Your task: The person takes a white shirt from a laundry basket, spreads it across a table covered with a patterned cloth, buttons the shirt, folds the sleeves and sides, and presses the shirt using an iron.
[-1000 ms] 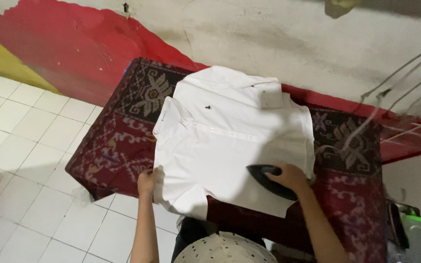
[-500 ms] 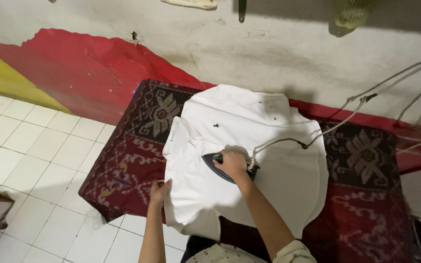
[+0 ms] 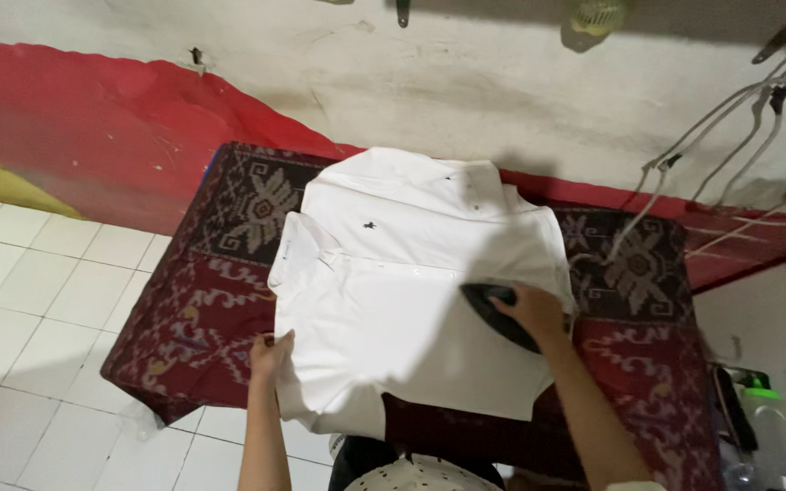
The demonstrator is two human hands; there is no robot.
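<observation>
A white shirt [image 3: 411,291] lies spread flat on a worktop [image 3: 648,364] draped in a dark red patterned cloth, its collar toward the far wall and its hem hanging just over the near edge. The right hand [image 3: 531,309] is closed around the handle of a dark iron [image 3: 500,314], which rests on the right half of the shirt, close to the shirt's right side seam. The iron's long axis runs slantwise, its tip pointing left and far, toward the middle of the garment. The left hand [image 3: 270,353] pinches the shirt's near left corner, fingers curled on the fabric, holding it taut at the worktop's near edge. From the iron, most of the unpressed-looking white fabric lies to the left and far; the right hand is the nearer one to it. A cord [image 3: 657,182] hangs from the far right wall toward the worktop. Bare cloth shows on both sides of the shirt, wider on the left, with white floor tiles [image 3: 38,291] beyond.
</observation>
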